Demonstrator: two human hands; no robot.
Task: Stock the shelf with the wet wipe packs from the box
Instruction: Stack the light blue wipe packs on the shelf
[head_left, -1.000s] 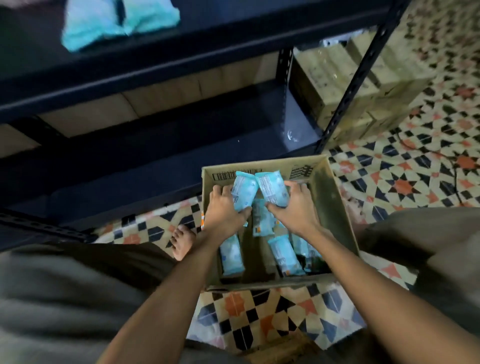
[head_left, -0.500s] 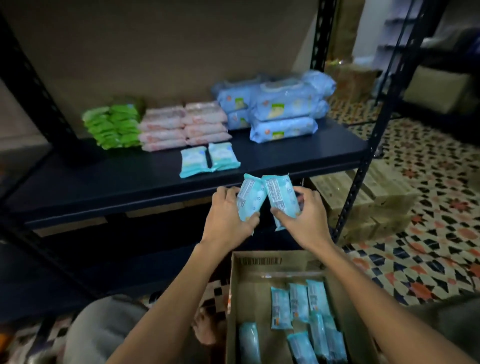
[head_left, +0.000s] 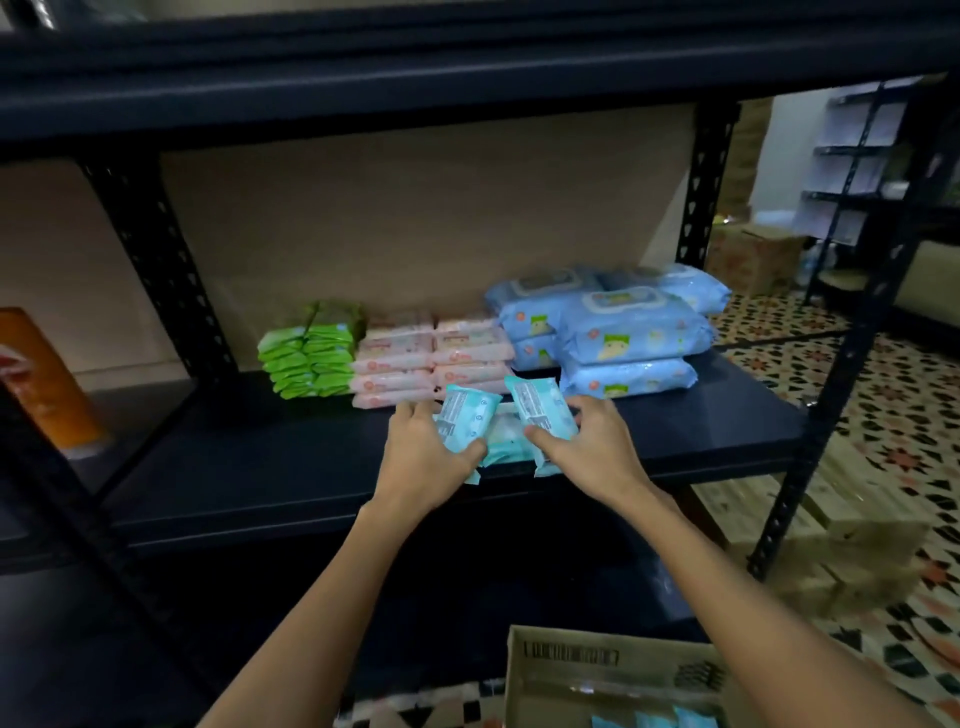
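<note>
**Two teal packs arriving at the shelf**

The step in hand was the placing. The left hand (head_left: 423, 457) gripped one small teal plastic wet wipe pack (head_left: 464, 422), thumb curled under its lower edge, and the right hand (head_left: 582, 447) gripped a second teal pack (head_left: 543, 413) the same way. Both packs were tilted, printed backs up, just above the dark flat metal shelf board (head_left: 260, 467), directly over teal packs already lying there (head_left: 506, 441).

Behind them stood the green pack stack (head_left: 311, 356), the pink pack stacks (head_left: 431, 358) and the large blue packs (head_left: 623, 332).

The brown cardboard box (head_left: 597, 670) sat on the floor below, with more teal packs visible inside at the frame's bottom edge, so the stocking was probably far from finished.

The next move seemingly called for lowering both packs flat onto those beneath, squaring the edges, then letting go.
</note>
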